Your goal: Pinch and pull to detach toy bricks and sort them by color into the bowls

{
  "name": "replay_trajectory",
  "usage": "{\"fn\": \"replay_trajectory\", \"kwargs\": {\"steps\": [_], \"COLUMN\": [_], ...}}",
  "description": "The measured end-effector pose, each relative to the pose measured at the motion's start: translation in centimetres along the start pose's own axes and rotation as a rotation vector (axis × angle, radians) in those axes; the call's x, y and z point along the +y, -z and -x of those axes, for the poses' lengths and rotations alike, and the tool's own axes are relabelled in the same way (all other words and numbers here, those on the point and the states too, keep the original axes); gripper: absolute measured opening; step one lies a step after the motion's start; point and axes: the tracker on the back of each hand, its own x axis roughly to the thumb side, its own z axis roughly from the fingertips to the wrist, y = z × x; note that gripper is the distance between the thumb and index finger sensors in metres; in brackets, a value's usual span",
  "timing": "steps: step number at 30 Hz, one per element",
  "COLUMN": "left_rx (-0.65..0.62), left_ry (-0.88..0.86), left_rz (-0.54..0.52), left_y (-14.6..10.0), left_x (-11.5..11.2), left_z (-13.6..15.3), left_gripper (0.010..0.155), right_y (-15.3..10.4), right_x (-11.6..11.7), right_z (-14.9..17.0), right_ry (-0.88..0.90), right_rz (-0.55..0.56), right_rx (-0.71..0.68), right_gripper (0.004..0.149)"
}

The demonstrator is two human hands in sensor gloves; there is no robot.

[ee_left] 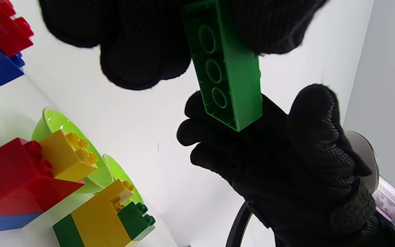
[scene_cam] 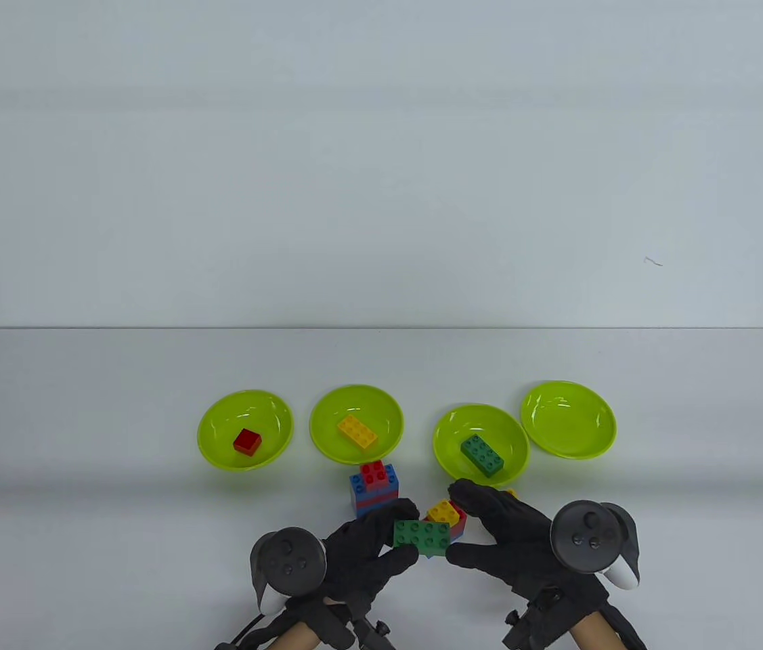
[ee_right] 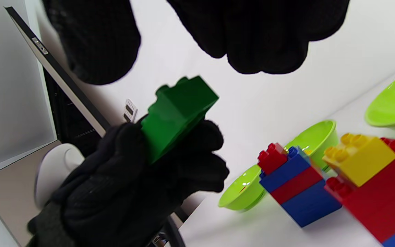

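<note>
One green brick (scene_cam: 422, 535) hangs between the hands, its long axis running from one to the other. The left hand (scene_cam: 361, 552) pinches its near end between thumb and fingers; the right hand (scene_cam: 499, 535) is spread and released at the far end, holding nothing. The bowl with a green brick (scene_cam: 449, 433) lies just ahead of the right hand, so the right is nearer to it.

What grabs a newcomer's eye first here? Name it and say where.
The long green brick, held by the left hand near the table's front edge, with the right hand open beside it. Behind stand four lime bowls in a row, three holding one brick each, with a red and blue stack in front.
</note>
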Motion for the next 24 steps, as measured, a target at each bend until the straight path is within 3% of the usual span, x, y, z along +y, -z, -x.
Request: {"fn": "replay_trajectory", "kwargs": {"steps": [10, 24], "left_rx": [-0.006, 0.002], "left_ry": [-0.013, -0.034], "left_rz": [0.011, 0.049], "left_y": [-0.1, 0.0], "left_x": [-0.3, -0.5], "left_z": [0.0, 0.0], "left_gripper": [0.067, 0.067], "right_y": [-0.2, -0.5], "right_x": [1.5, 1.8], "right_z": [0.1, -0.1], "right_ry": [-0.037, -0.112], "right_rz": [0.01, 0.03], "right_rx": [-0.027, -0.042], "right_gripper": [0.065, 0.06]}}
